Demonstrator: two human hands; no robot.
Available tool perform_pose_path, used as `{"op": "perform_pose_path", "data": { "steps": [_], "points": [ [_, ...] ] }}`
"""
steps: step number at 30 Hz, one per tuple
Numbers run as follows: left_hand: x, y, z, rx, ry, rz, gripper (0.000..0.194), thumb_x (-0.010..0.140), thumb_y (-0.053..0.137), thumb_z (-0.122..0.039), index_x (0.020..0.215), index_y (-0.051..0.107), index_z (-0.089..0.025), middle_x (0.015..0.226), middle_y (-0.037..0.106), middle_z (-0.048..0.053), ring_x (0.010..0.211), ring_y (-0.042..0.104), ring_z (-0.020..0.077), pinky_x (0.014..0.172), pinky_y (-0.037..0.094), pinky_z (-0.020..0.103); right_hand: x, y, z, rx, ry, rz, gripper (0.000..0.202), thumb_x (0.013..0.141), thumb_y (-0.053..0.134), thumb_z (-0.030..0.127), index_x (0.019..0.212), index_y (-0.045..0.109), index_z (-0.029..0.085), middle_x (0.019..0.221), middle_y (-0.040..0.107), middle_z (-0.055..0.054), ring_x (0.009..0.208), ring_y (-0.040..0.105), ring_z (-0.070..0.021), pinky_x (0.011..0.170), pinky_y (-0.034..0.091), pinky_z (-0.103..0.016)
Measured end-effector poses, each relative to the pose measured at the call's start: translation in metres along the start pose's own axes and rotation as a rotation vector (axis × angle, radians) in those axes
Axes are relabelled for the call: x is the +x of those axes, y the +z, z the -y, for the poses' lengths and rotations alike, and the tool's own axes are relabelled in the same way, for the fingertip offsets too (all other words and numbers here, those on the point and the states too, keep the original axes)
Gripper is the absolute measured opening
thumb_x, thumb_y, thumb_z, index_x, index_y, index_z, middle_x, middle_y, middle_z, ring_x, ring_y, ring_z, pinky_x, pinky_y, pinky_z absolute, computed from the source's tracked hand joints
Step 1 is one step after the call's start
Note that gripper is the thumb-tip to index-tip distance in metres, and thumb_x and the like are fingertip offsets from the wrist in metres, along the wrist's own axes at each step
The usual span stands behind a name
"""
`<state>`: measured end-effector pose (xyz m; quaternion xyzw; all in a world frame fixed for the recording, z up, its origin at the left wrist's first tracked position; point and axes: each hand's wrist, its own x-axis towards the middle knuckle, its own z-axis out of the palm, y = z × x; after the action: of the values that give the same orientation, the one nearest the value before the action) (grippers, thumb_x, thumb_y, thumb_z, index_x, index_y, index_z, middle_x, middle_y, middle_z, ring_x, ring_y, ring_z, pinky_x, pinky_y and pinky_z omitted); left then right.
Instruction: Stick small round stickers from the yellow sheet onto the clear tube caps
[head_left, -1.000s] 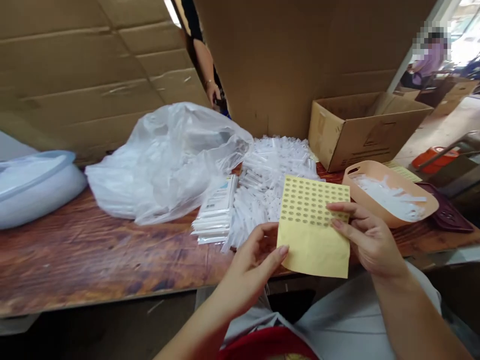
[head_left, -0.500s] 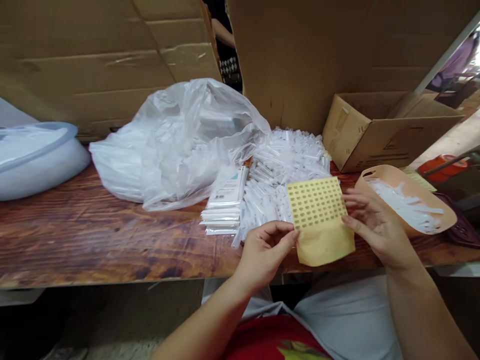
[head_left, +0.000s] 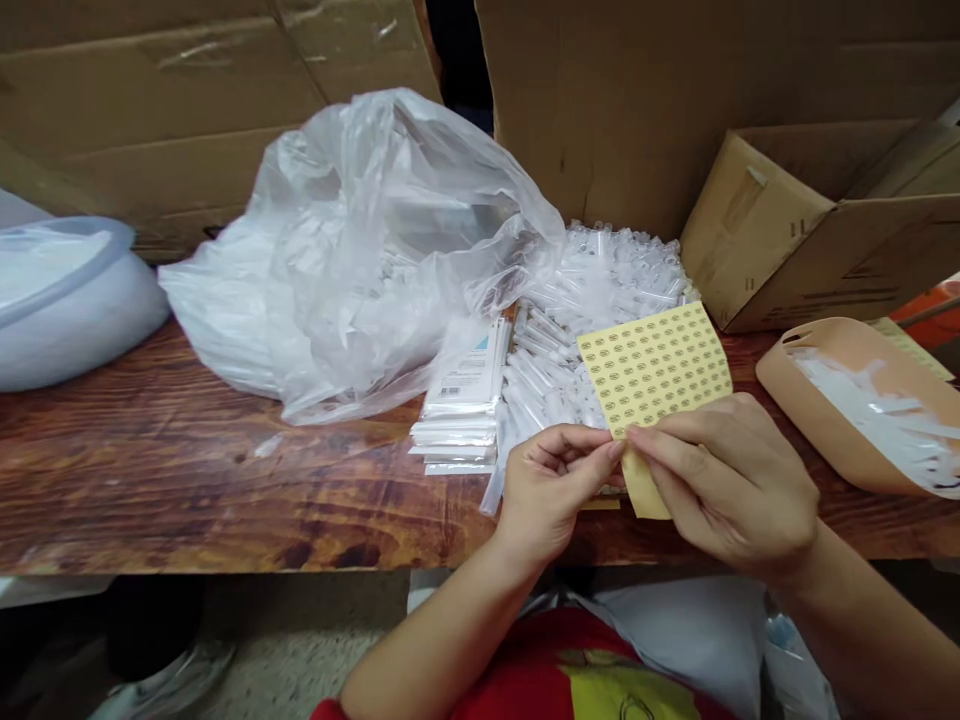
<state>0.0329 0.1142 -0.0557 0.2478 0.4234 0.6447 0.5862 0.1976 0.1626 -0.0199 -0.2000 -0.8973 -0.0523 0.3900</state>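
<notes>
A yellow sheet (head_left: 656, 365) printed with rows of small dark oval stickers is held up over the table's front. My left hand (head_left: 555, 485) pinches its left edge between thumb and forefinger. Close beside those fingertips, my right hand (head_left: 731, 480) is closed, thumb and forefinger together at the same edge of the sheet, covering its lower right part. Behind the sheet lies a heap of small clear plastic tubes (head_left: 607, 275). Left of the heap is a stack of flat white printed packets (head_left: 465, 400).
A large clear plastic bag (head_left: 337, 260) of white items fills the middle left. At far left stands a whitish basin (head_left: 82, 335). To the right are an open cardboard box (head_left: 757, 230) and an orange-beige tray (head_left: 832, 440) of white strips. Cardboard walls stand behind.
My right hand has moved left across the sheet and closed at its left edge beside my left fingertips. The sheet has tilted, and the view has shifted.
</notes>
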Motion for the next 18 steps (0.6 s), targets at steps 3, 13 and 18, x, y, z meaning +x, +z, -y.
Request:
{"op": "perform_pose_path", "data": {
  "steps": [3,13,18],
  "points": [
    [0.0,-0.006,-0.006,0.082,0.097,-0.007,0.029,0.064,0.093,-0.039,0.076,0.079,-0.016,0.071,0.078,0.003,0.059,0.072,0.0122,0.06,0.062,0.02,0.013,0.005,0.002,0.018,-0.042,0.032,0.024,0.091,0.061,0.009,0.113,0.067,0.016,0.089,0.075,-0.007,0.078,0.066,-0.0192,0.069,0.05,-0.035],
    [-0.01,-0.014,-0.001,0.348,0.429,-0.051,0.011,0.081,0.079,-0.026,0.087,0.081,-0.018,0.078,0.079,0.005,0.066,0.071,0.0128,0.063,0.06,0.02,0.021,0.002,0.021,-0.067,-0.063,0.032,0.024,0.089,0.061,0.007,0.111,0.067,0.014,0.092,0.074,-0.011,0.083,0.069,-0.0236,0.074,0.057,-0.039],
    [-0.017,-0.003,0.008,0.433,0.538,0.029,0.008,0.084,0.075,-0.019,0.09,0.08,-0.019,0.083,0.079,0.004,0.07,0.072,0.0118,0.07,0.06,0.02,0.008,-0.015,0.026,-0.123,-0.059,0.034,0.022,0.087,0.064,0.007,0.109,0.066,0.012,0.091,0.073,-0.012,0.084,0.069,-0.0248,0.076,0.058,-0.039]
  ]
}}
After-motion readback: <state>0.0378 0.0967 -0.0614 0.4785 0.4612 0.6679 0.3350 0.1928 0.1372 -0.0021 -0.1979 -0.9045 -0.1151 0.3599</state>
